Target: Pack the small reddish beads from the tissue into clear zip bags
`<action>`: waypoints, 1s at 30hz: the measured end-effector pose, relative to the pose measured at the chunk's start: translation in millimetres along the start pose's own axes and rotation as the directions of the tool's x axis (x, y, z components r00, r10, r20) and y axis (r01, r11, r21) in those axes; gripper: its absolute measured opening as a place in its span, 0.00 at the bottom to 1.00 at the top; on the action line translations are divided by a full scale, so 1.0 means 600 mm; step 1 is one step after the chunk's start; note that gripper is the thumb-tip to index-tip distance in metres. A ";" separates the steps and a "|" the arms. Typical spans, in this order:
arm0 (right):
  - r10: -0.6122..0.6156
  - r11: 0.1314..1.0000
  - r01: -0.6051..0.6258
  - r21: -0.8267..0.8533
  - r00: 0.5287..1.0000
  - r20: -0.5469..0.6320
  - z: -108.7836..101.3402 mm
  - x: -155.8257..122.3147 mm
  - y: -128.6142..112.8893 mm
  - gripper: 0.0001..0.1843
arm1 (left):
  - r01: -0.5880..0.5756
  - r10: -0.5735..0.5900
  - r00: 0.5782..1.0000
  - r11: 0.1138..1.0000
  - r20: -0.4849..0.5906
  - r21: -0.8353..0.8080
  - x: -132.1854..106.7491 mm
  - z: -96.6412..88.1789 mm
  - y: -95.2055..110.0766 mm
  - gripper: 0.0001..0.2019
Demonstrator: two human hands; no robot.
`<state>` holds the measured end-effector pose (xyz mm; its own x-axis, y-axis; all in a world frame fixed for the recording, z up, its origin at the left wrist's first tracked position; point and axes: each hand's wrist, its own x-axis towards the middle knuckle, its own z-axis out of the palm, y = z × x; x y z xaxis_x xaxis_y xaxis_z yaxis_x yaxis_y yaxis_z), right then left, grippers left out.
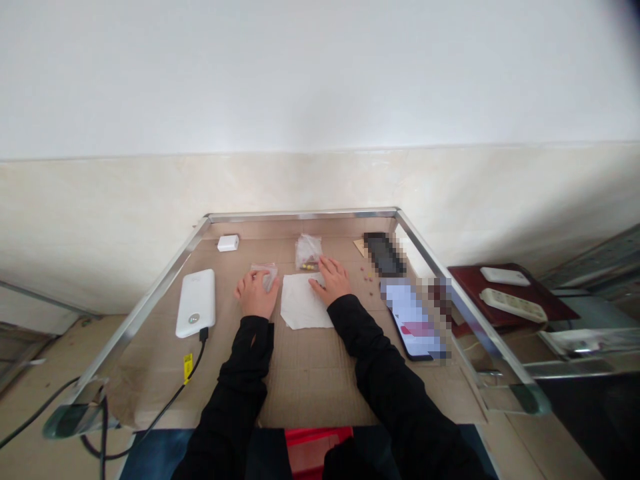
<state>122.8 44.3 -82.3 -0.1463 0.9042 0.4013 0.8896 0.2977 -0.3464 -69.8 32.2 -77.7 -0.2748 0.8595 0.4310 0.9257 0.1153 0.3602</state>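
One paper sheet (pixel 300 307) lies between left grip (pixel 257 297), pinching a plastic bag (pixel 265 273), and right grip (pixel 333 280), spread beside another bag (pixel 307 251).

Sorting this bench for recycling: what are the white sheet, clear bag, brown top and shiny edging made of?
The white sheet looks like matte, creased paper or tissue. The clear bag looks like thin, crinkled plastic. The brown top looks like matte cardboard with seams. The shiny edging looks like polished steel or aluminium, given its reflections.
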 end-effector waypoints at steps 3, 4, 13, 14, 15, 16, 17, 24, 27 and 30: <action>0.026 0.991 -0.006 0.130 0.988 -0.152 -0.013 0.004 -0.001 0.22 | -0.038 0.027 0.996 0.992 -0.090 -0.123 0.004 -0.007 0.005 0.13; 0.038 0.981 0.002 0.196 0.979 -0.203 -0.019 0.005 -0.002 0.20 | -0.073 0.053 0.992 0.980 -0.112 -0.185 0.006 -0.009 0.006 0.13; 0.306 0.473 -0.109 0.874 0.951 -0.047 -0.033 0.007 -0.003 0.10 | 0.091 0.053 0.985 0.651 0.165 -0.753 0.008 -0.012 0.018 0.15; 0.314 0.402 -0.133 0.906 0.949 0.000 -0.031 0.008 -0.003 0.10 | 0.142 0.062 0.973 0.592 0.220 -0.794 0.009 -0.011 0.018 0.15; 0.319 0.351 -0.151 0.924 0.947 0.034 -0.030 0.009 -0.003 0.11 | 0.191 0.078 0.959 0.535 0.273 -0.823 0.009 -0.010 0.018 0.16; 0.323 0.320 -0.165 0.933 0.945 0.056 -0.028 0.009 -0.003 0.12 | 0.233 0.100 0.943 0.485 0.318 -0.843 0.009 -0.009 0.017 0.16; 0.325 0.304 -0.176 0.936 0.943 0.072 -0.028 0.010 -0.003 0.12 | 0.266 0.124 0.927 0.449 0.354 -0.853 0.009 -0.008 0.016 0.16; 0.360 0.283 -0.216 0.935 0.927 0.105 -0.021 0.014 -0.002 0.15 | 0.302 0.265 0.866 0.399 0.424 -0.866 0.006 -0.006 0.016 0.13; 0.373 0.342 -0.251 0.905 0.921 0.115 -0.019 0.014 -0.001 0.14 | 0.338 0.235 0.866 0.374 0.441 -0.864 0.005 -0.004 0.016 0.13; 0.399 0.459 -0.248 0.853 0.916 0.052 -0.022 0.011 -0.002 0.13 | 0.385 0.155 0.883 0.299 0.443 -0.873 0.008 -0.002 0.014 0.14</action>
<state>126.8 46.0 -67.8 0.1984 0.9624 0.1854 0.0756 0.1736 -0.9819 -63.6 36.4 -71.5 0.0157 0.9974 0.0704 -0.0554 -0.0694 0.9960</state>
